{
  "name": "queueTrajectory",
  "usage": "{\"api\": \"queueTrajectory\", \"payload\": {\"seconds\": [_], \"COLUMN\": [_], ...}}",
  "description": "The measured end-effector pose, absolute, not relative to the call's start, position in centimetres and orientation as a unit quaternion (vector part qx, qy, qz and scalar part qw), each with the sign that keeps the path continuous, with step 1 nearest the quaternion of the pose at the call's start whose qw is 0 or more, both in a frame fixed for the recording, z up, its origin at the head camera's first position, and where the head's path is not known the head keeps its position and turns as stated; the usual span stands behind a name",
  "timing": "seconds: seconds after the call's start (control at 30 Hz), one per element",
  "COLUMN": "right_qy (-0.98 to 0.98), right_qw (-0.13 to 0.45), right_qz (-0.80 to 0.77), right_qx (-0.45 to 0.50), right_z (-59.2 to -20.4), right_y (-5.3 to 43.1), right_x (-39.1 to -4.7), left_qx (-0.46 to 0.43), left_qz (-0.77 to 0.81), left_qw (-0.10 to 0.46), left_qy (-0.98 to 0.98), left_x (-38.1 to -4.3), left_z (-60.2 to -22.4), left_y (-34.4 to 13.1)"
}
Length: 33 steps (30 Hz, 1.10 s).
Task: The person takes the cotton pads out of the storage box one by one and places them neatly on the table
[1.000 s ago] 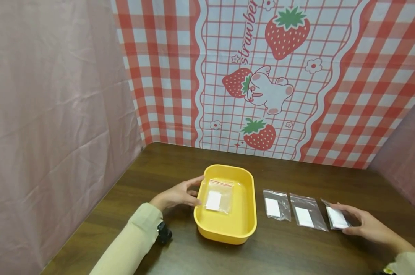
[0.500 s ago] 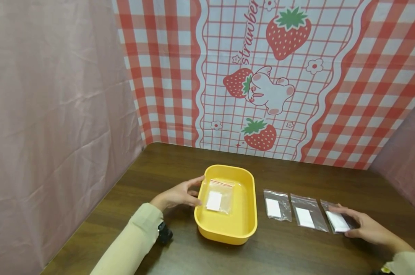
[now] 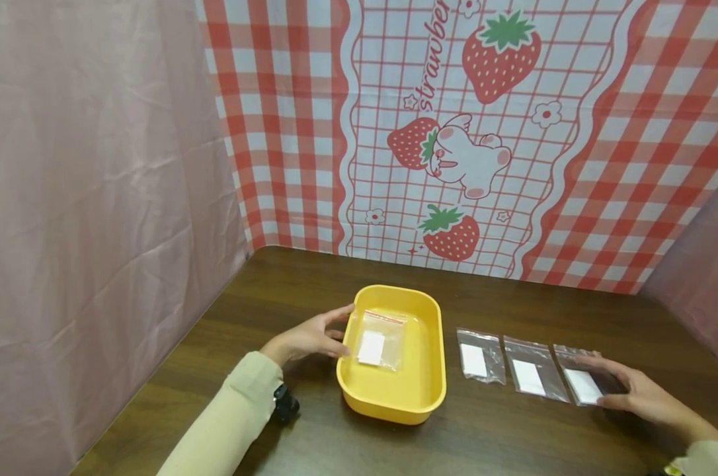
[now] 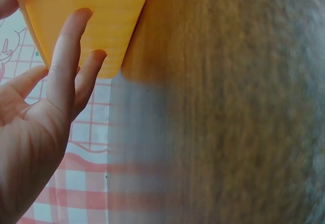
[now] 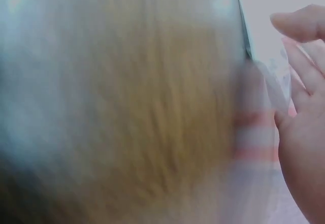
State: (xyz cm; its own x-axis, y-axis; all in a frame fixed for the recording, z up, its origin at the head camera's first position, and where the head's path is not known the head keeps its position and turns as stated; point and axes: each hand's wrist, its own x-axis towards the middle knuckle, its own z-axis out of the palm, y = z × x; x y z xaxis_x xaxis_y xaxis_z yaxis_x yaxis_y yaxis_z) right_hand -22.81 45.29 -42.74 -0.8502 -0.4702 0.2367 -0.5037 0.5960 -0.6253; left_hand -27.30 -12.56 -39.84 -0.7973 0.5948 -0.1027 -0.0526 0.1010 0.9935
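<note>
My left hand [image 3: 311, 338] rests against the left side of a yellow plastic tub [image 3: 395, 396]. In the left wrist view its fingers [image 4: 63, 64] lie fairly straight along the tub's outer wall. Inside the tub is a clear zip bag [image 3: 391, 337] with a white rectangle in it and a red strip along its top. On the right, my right hand [image 3: 647, 396] holds the edge of another clear zip bag [image 3: 582, 385], also with a white rectangle, between thumb and fingers. That bag lies nearly flat at the table; the fingers hide its right part.
Two similar zip bags, a left one [image 3: 480, 356] and a middle one [image 3: 534, 367], lie in a row between tub and right hand. The dark wooden table [image 3: 484, 436] backs onto a strawberry-print cloth [image 3: 442, 225]. A pink curtain [image 3: 115, 231] hangs at the left.
The rightmost bag has gone from tilted to nearly flat, its white rectangle shifting slightly toward the front. My right hand has barely moved; the left hand stays at the tub.
</note>
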Motion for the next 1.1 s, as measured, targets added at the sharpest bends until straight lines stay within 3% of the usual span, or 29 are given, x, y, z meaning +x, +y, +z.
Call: {"api": "queueTrajectory", "payload": {"seconds": [0.33, 0.83, 1.1], "right_qy": [-0.934, -0.833, -0.826], "right_qw": [0.069, 0.178, 0.184], "right_qz": [0.344, 0.523, 0.532], "right_qx": [0.075, 0.021, 0.015], "right_z": [-42.0, -42.3, -41.6], "right_y": [43.2, 39.2, 36.7], "right_x": [-22.1, -22.4, -22.3], "left_qx": [0.197, 0.194, 0.194], "left_qz": [0.643, 0.644, 0.642], "left_qw": [0.252, 0.251, 0.250], "left_qy": [0.696, 0.696, 0.698], "left_x": [-27.3, -27.5, -27.5], "left_z": [-39.9, -40.1, -40.0], "left_y": [-12.6, -12.5, -12.5]}}
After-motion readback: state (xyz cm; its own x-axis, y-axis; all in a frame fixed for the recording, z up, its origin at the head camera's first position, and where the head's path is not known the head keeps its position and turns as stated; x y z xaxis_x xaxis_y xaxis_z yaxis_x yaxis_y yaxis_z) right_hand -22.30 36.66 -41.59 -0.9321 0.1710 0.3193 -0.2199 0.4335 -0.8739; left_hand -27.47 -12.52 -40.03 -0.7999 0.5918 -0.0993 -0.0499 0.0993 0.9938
